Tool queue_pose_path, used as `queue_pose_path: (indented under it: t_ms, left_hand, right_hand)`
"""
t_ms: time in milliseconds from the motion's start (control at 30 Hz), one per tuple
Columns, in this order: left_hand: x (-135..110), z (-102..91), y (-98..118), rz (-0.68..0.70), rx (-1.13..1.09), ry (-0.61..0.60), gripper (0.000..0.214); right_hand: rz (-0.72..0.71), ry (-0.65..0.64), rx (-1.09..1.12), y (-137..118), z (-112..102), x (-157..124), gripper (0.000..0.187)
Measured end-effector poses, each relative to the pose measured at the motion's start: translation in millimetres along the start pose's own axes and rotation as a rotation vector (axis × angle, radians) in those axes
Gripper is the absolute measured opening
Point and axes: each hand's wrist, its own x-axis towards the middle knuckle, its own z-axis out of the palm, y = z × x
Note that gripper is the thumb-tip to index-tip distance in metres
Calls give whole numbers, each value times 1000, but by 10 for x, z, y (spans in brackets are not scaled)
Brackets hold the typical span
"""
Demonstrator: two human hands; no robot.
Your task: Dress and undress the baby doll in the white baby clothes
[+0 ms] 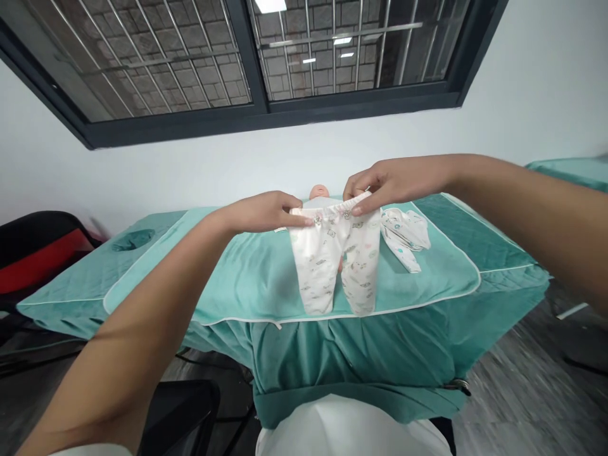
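A pair of white printed baby trousers (338,256) hangs above the teal-covered table (266,278), legs pointing toward me. My left hand (266,212) pinches the left end of the elastic waistband. My right hand (384,183) pinches the right end, fingers closed on the fabric. Behind the waistband lies a baby doll (319,192), of which only the head top shows. A second small white printed garment (403,235) lies on the table just right of the trousers.
A white-piped teal pad (427,288) covers the table, which has a face hole (133,239) at its left end. A black and red chair (33,253) stands at left, a dark stool (185,411) below. Another teal table (570,171) is at far right. A barred window (237,57) fills the wall above.
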Motion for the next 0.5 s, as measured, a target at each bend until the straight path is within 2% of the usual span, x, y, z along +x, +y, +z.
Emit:
queue_pose_path:
  t_ms: [67, 133, 200, 267, 300, 367, 400, 500]
  left_hand:
    - [-5, -11, -47, -19, 26, 160, 40]
    - [20, 39, -81, 7, -44, 379, 40]
    - [80, 168, -123, 66, -227, 577, 35]
    - [161, 385, -198, 135, -490, 682, 39]
    - [200, 524, -253, 159, -621, 701, 45]
    - [252, 836, -390, 154, -825, 666, 58]
    - [258, 995, -466, 106, -894, 637, 60]
    - [186, 1377, -673, -125, -967, 441, 57]
  right_hand:
    - [43, -57, -20, 30, -9, -15, 40]
    - [73, -91, 36, 20, 27, 17, 43]
    - [49, -23, 161, -27, 108, 110, 45]
    - [-30, 106, 316, -87, 217, 270, 45]
    - [-78, 169, 399, -112, 274, 374, 46]
    - [-164, 260, 561, -126, 379, 615, 46]
    - [-190, 302, 630, -108, 425, 747, 46]
    - [-207, 427, 790, 58, 542, 1143, 44]
